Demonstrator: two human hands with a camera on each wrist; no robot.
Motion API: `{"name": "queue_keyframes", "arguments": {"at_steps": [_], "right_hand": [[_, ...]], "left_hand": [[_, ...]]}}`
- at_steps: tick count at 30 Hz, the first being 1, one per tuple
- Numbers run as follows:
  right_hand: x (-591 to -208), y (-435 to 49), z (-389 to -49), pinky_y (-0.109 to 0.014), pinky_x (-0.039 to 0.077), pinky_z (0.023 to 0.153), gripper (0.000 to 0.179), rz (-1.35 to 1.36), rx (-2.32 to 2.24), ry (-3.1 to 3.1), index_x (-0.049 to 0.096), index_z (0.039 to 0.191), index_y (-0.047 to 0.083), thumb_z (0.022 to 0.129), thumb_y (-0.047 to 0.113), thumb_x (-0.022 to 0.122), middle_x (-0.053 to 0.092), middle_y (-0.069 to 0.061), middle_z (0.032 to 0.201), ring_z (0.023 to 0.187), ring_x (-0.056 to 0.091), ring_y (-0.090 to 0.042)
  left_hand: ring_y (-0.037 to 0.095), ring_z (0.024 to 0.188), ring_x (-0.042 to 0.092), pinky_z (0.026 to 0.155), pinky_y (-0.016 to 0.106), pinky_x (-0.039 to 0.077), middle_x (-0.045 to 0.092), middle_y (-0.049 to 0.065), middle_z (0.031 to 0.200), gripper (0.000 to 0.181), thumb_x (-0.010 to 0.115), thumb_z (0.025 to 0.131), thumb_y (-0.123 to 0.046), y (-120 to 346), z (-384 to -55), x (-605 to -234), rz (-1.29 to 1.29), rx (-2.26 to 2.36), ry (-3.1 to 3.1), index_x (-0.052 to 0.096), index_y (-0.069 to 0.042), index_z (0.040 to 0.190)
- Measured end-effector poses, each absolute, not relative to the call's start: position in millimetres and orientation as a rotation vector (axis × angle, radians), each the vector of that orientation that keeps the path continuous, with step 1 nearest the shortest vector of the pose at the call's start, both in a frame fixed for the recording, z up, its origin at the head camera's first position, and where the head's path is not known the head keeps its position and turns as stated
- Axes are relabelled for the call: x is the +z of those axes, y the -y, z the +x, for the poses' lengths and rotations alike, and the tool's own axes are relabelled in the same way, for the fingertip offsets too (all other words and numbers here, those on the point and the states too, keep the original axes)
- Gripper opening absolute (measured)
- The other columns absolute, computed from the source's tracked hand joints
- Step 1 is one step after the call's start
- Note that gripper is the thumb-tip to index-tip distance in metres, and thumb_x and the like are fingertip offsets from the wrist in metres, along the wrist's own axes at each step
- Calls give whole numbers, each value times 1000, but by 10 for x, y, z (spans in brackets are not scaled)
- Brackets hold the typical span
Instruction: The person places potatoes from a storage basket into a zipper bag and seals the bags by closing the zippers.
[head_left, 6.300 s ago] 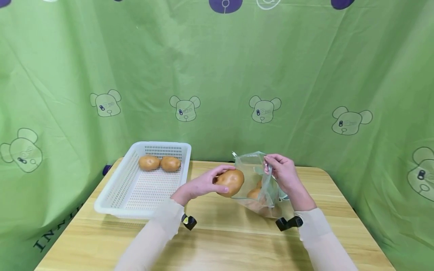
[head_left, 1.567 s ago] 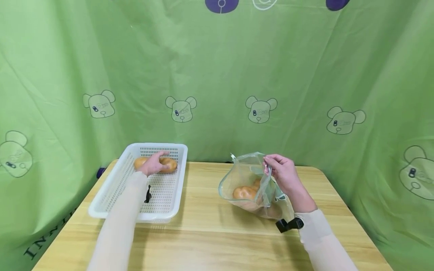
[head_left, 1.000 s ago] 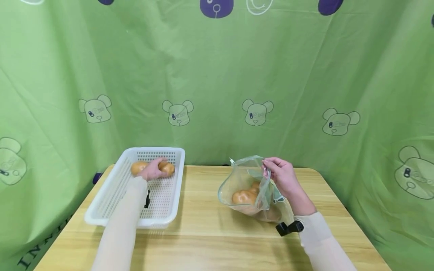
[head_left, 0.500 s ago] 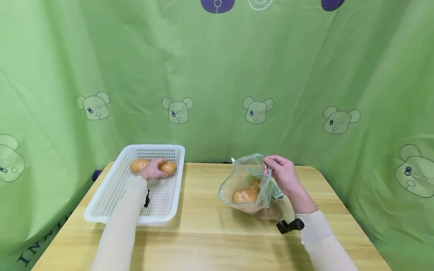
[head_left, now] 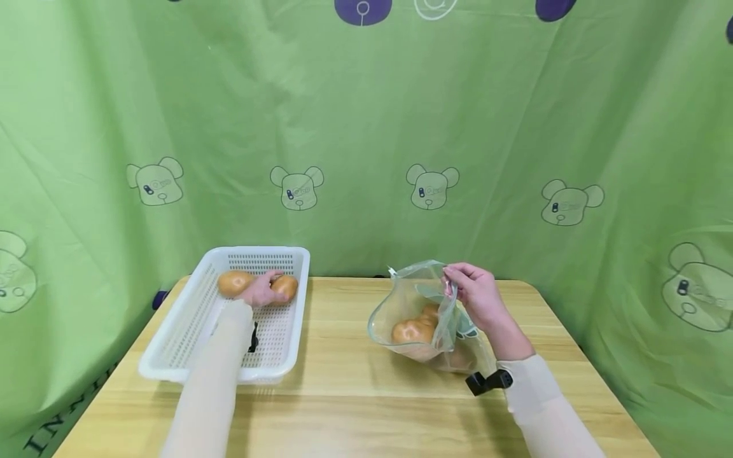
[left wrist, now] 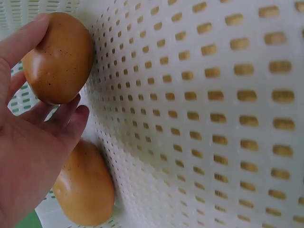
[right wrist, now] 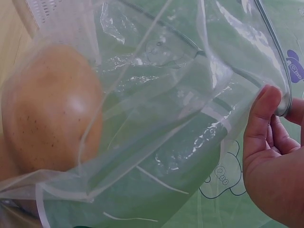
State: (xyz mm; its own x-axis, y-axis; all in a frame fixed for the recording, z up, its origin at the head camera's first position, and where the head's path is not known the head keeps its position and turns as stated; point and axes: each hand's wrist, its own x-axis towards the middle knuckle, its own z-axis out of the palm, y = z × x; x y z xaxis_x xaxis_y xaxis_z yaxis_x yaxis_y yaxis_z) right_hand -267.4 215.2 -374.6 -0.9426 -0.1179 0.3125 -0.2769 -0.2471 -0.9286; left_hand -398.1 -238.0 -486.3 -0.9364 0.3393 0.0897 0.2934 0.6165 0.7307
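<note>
Two potatoes (head_left: pixel 235 284) we count at the far end of one white perforated basket (head_left: pixel 277 337), the right-hand one (head_left: pixel 286 289) held by the left hand (head_left: pixel 259 291), its thumb and fingers spread to the potato's width and curled about it. Farther right on the wooden table (head_left: pixel 338 381), we see at least two more potatoes (head_left: pixel 412 332) inside one clear zip bag (head_left: pixel 420 275), its mouth gaping leftward, its rim pinched between the right hand's (head_left: pixel 480 296) closed thumb and fingers.
</note>
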Motion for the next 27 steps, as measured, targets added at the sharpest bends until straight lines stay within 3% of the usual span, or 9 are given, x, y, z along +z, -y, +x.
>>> {"name": "queue_keyframes", "arguments": {"at_steps": [8,16,21,27], "right_hand": [[-3747,-2108,-2679,-18,50,53,20,490,2343,1870,70,84,8,94,2,54,65,-1,72,57,58,-7],[-3733,-2105,-2670,-17,50,52,20,458,2360,1857,70,84,8,94,1,54,65,-1,72,57,58,-7],[-3735,-2097,-2690,-17,49,52,22,461,2364,1866,70,82,12,94,2,55,65,0,72,57,58,-7],[-3756,-2065,-2702,-17,49,53,16,458,2396,1847,69,85,7,93,2,56,65,-1,73,57,58,-8]], "left_hand": [[45,114,47,99,54,37,46,35,126,76,73,75,-9,2416,-3961,-4866,534,1167,-2766,33,9,138],[41,112,47,97,52,38,49,29,123,76,75,70,-12,2510,-3837,-4766,410,1162,-2721,39,3,135],[43,114,44,96,51,38,43,31,125,76,73,71,-8,2566,-3751,-4663,304,1309,-2646,35,2,136],[41,115,43,96,49,39,40,31,131,81,73,72,-8,2597,-3649,-4510,293,1341,-2654,31,-1,141]]}}
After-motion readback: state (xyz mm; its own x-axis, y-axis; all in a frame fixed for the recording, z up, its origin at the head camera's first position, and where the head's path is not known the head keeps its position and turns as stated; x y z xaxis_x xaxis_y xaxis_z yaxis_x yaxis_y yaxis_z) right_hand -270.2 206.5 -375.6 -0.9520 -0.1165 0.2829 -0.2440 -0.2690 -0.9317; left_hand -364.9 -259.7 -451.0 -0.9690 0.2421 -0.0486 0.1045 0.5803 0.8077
